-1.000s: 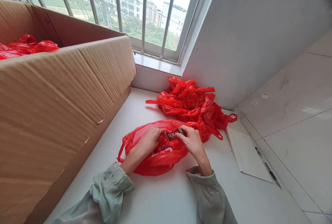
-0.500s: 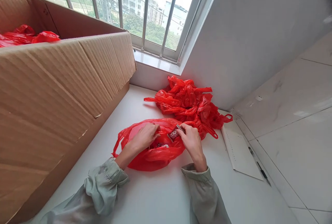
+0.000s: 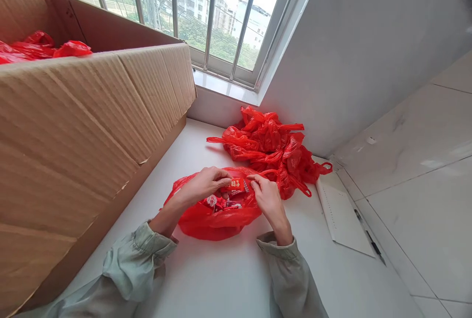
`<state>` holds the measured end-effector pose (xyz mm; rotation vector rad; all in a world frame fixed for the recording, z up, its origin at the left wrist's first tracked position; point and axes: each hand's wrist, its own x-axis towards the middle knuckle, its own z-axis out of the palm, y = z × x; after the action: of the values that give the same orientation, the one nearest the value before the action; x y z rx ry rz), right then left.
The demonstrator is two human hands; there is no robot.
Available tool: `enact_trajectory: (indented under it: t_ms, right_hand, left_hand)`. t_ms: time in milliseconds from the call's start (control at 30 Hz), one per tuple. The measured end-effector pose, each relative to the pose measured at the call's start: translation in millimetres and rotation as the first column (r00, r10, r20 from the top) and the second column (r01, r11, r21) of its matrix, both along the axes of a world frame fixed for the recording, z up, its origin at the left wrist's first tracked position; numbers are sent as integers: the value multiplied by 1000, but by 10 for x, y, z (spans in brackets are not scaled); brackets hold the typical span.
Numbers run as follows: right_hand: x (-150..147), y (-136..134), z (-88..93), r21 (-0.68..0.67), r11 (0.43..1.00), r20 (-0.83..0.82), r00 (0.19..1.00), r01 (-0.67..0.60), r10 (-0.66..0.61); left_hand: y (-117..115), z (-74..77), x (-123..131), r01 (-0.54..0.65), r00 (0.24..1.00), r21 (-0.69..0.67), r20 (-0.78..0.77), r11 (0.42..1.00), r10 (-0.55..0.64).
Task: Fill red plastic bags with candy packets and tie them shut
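Note:
A red plastic bag (image 3: 217,227) lies with its mouth spread on the white table. Several small wrapped packets (image 3: 212,202) show inside it, mostly red with white print. Over the mouth, my left hand (image 3: 204,185) pinches the left end of a small red snack packet (image 3: 236,185) with yellow lettering and a checkered right end. Beside that checkered end is my right hand (image 3: 268,199), thumb and index finger apart. It appears to hold nothing, near the bag's far right rim.
A large cardboard box (image 3: 92,126) stands on the left with red plastic bags (image 3: 40,45) inside. More crumpled red bags (image 3: 273,146) are heaped against the wall. To the right lie a notebook (image 3: 342,215) and a black pen (image 3: 374,244). A barred window (image 3: 228,18) is behind.
The dark packet that was in my right hand no longer shows. A red packet with yellow lettering is now at my left fingertips. The bag's mouth shows more packets.

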<state>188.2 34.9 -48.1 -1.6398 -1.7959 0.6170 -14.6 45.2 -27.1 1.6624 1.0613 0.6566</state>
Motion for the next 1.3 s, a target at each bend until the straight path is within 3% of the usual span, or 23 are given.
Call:
enact_trajectory:
  t_ms: [200, 333, 633, 800, 933, 1300]
  right_hand:
    - [-23, -8, 64, -71, 983, -255, 956, -169, 146]
    - [-40, -14, 72, -44, 978, -363, 916, -202, 172]
    - [-79, -39, 93, -26, 971, -329, 919, -239, 218]
    - [-51, -7, 69, 3, 985, -332, 929, -172, 163]
    - [-17, 1, 78, 0, 988, -331, 932, -154, 145]
    - [-32, -24, 86, -35, 979, -319, 930, -203, 181]
  left_hand:
    - [-33, 73, 40, 22, 999, 99, -42, 995, -18]
    - [-40, 64, 51, -5, 999, 90, -31, 996, 8]
    - [-26, 43, 68, 6, 994, 94, -108, 996, 4]
    - [0, -11, 119, -70, 993, 98, -91, 993, 79]
    - [-9, -14, 127, -68, 996, 64, -55, 996, 72]
    - [-22, -3, 144, -22, 990, 158, -134, 987, 44]
